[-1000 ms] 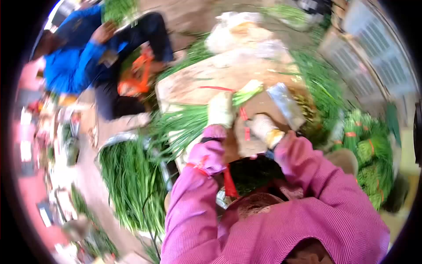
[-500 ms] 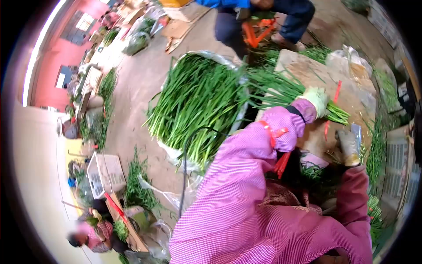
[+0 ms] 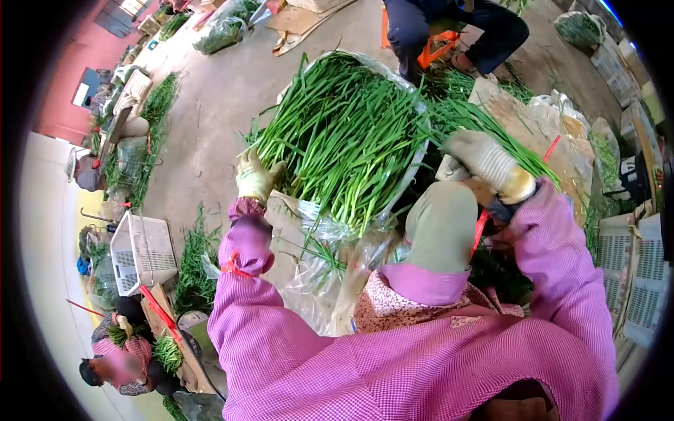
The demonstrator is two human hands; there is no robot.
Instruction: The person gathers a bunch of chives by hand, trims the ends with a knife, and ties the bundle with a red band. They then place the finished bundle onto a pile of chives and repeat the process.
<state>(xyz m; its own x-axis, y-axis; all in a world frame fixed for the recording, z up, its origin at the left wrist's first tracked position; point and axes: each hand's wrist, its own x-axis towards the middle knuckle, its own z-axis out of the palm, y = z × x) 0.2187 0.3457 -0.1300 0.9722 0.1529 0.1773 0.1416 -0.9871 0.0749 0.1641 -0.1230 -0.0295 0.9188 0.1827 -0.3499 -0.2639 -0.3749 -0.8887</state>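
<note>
A large heap of long green chives (image 3: 351, 133) fills a plastic-lined container in front of me. At the heap's left edge is my left hand (image 3: 255, 177) in a pale glove, its thumb apart from the fingers and its fingertips right at the stalks. My right hand (image 3: 490, 163), gloved and smeared by motion, is held over my knee, beside the near edge of the wooden board (image 3: 509, 105). A bunch of chives (image 3: 502, 137) lies across that board, partly behind the right hand. The right fingertips are blurred, so I cannot tell whether they hold anything.
A person in dark trousers (image 3: 411, 42) sits by an orange stool (image 3: 437, 49) beyond the board. Another person (image 3: 126, 351) handles greens at lower left, near a white crate (image 3: 151, 252). Loose greens (image 3: 196, 274) lie on the floor. Stacked crates (image 3: 618, 263) stand at right.
My left hand has let go of the bunch on the board and moved left to the heap. My right hand has moved up and left from the board's right side. The view has shifted.
</note>
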